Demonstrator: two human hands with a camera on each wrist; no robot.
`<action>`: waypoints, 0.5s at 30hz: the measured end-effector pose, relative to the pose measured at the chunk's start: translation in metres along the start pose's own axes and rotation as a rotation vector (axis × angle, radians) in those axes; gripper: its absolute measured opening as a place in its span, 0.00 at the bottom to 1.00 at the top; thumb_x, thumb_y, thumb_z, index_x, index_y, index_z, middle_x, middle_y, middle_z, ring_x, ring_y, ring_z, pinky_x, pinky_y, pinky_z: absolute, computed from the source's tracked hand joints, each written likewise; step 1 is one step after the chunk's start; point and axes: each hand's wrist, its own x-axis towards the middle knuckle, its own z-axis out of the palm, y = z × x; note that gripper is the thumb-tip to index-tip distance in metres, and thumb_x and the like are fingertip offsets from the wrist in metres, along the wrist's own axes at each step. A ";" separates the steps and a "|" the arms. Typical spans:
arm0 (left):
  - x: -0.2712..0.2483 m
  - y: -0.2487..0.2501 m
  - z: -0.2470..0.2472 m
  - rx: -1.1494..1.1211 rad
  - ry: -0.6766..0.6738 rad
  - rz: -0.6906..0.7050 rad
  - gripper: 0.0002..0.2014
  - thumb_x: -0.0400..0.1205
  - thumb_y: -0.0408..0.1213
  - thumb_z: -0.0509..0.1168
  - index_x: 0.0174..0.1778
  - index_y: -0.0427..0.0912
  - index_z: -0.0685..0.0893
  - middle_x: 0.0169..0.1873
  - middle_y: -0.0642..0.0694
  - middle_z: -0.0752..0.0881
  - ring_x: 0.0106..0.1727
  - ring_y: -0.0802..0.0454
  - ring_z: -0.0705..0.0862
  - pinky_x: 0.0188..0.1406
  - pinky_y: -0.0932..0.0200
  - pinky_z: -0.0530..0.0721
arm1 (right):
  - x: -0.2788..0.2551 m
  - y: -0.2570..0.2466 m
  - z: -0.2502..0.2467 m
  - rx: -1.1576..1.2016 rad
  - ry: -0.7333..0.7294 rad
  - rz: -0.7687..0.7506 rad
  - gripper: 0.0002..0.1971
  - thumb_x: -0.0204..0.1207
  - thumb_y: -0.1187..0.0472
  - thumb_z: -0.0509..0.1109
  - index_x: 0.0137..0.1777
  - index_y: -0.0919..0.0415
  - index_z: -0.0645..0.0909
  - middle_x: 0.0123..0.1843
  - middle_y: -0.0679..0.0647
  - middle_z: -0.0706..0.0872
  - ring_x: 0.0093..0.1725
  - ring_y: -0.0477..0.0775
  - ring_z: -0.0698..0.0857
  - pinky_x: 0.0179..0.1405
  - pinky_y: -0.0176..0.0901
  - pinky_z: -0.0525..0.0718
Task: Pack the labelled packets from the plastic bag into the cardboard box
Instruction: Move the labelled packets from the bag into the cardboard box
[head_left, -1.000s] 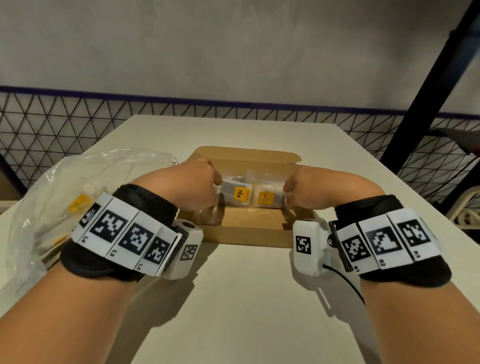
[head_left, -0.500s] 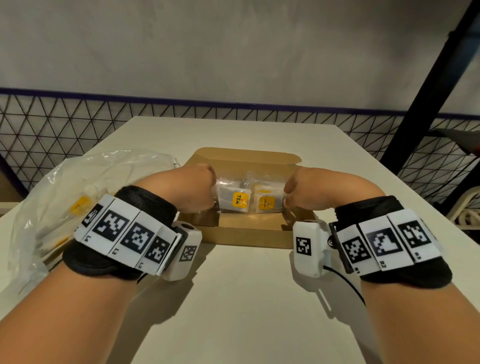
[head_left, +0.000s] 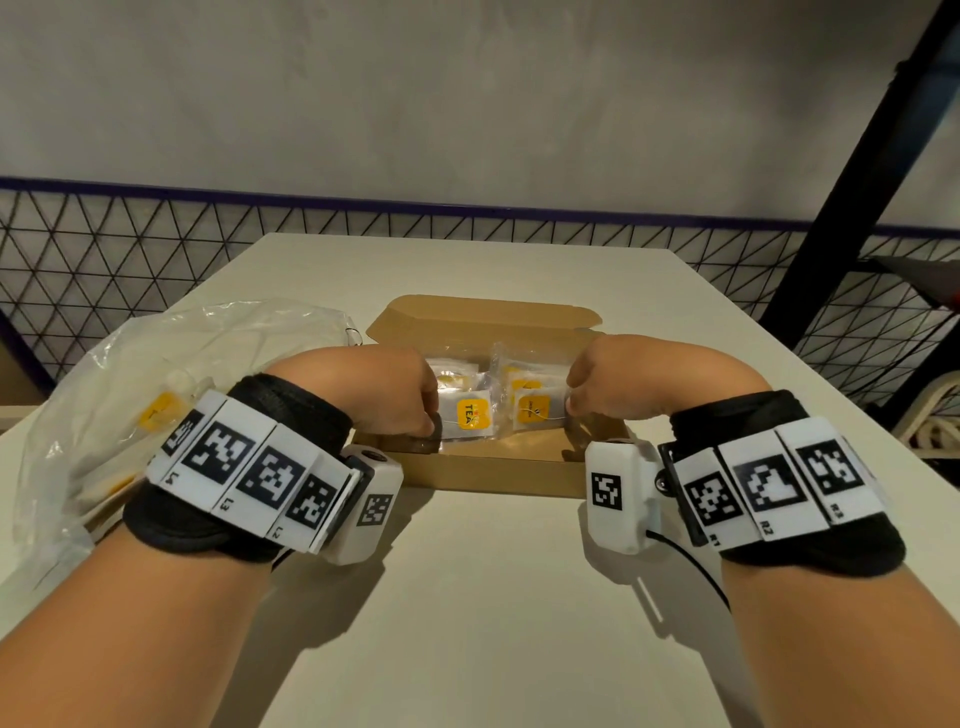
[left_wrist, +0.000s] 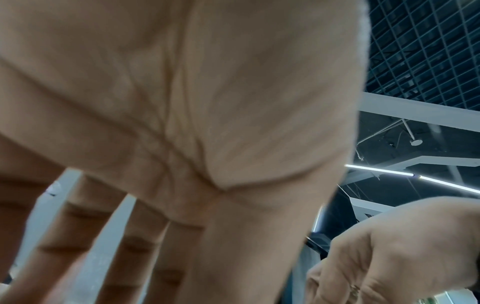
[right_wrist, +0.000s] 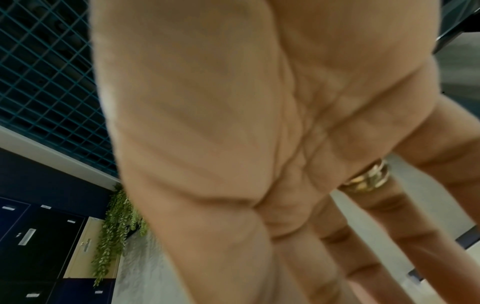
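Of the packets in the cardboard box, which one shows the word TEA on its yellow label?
The front packet beside the left hand. Its label reads TEA in dark letters; the neighbouring packet by the right hand carries only small, unreadable print.

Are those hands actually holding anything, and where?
The left hand touches the TEA packet's left edge; the right hand pinches the other packet's right edge, over the cardboard box.

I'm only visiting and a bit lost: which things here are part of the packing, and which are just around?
Part of the job: cardboard box, tea packets, plastic bag, left hand, right hand.

Just around: table, wire mesh fence, black post.
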 end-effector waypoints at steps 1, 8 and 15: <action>0.000 0.000 0.000 0.003 -0.011 0.003 0.13 0.80 0.43 0.63 0.60 0.50 0.83 0.61 0.52 0.80 0.57 0.53 0.79 0.57 0.60 0.79 | 0.000 0.000 0.000 -0.006 -0.003 -0.002 0.13 0.78 0.57 0.63 0.54 0.64 0.84 0.49 0.57 0.85 0.48 0.56 0.81 0.38 0.40 0.75; -0.002 0.001 -0.002 0.004 -0.088 0.001 0.13 0.79 0.43 0.64 0.59 0.52 0.84 0.53 0.52 0.83 0.46 0.56 0.81 0.36 0.67 0.75 | 0.002 -0.001 0.000 -0.035 -0.013 -0.007 0.13 0.79 0.57 0.64 0.56 0.63 0.84 0.48 0.56 0.84 0.46 0.54 0.79 0.35 0.37 0.73; -0.004 0.003 -0.003 -0.003 -0.071 0.023 0.14 0.79 0.43 0.64 0.60 0.52 0.82 0.59 0.53 0.80 0.55 0.54 0.79 0.51 0.62 0.78 | 0.003 0.000 0.001 -0.037 -0.008 -0.005 0.13 0.79 0.57 0.64 0.55 0.64 0.83 0.46 0.56 0.83 0.45 0.54 0.79 0.32 0.35 0.72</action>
